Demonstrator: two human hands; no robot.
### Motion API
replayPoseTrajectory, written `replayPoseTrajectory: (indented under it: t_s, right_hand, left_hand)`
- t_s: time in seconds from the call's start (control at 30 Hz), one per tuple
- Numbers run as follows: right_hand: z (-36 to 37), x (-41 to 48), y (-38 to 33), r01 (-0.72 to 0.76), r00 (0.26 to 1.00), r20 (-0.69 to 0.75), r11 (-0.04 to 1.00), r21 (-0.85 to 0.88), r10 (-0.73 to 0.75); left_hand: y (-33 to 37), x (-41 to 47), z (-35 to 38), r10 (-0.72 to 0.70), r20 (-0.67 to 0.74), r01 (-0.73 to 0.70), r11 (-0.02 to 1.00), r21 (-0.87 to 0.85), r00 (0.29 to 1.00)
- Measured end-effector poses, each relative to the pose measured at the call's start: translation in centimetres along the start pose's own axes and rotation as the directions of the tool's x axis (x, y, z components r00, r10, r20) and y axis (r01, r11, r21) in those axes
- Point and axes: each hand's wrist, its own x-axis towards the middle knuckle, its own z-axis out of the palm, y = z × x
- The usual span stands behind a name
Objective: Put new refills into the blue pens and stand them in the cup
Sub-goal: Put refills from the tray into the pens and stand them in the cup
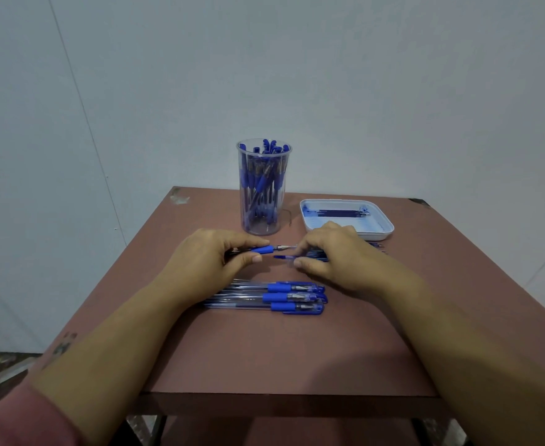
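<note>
My left hand grips a blue pen by its barrel, with the blue grip and metal tip pointing right. My right hand pinches the tip end of that pen and also holds a blue pen cap just below it. Three capped blue pens lie side by side on the table in front of my hands. A clear plastic cup at the back holds several blue pens standing upright. A white tray at the back right holds several dark refills.
The brown table stands against a pale wall. More thin refills lie on the table beside my right hand, partly hidden. The table's front edge is near my forearms.
</note>
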Motion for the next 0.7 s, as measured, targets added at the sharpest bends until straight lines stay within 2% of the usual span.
replayPoseTrajectory:
  t_s: [0.1,0.23,0.6,0.7]
  right_hand:
    - [-0.4,-0.4,0.2,-0.02,0.996,-0.078,0.984,0.18,0.034]
    - [-0.5,-0.4,-0.1,0.013,0.995,-0.103,0.96,0.279,0.017]
    - [-0.5,-0.5,-0.9,0.029,0.995,-0.098,0.942,0.334,0.004]
    - [0.2,-0.3,-1.5,0.076,0.987,-0.16,0.938,0.338,-0.022]
  left_hand:
    - [0.0,0.0,0.0,-0.001,0.0,0.001,1.0,0.004,1.0]
    - [0.0,0.0,0.0,0.0,0.0,0.0,1.0,0.002,1.0]
    - [0.5,0.0,0.1,0.034,-0.004,-0.034,0.999,0.024,0.999]
    - [0.6,0.0,0.1,0.082,-0.028,-0.08,0.996,0.039,0.996]
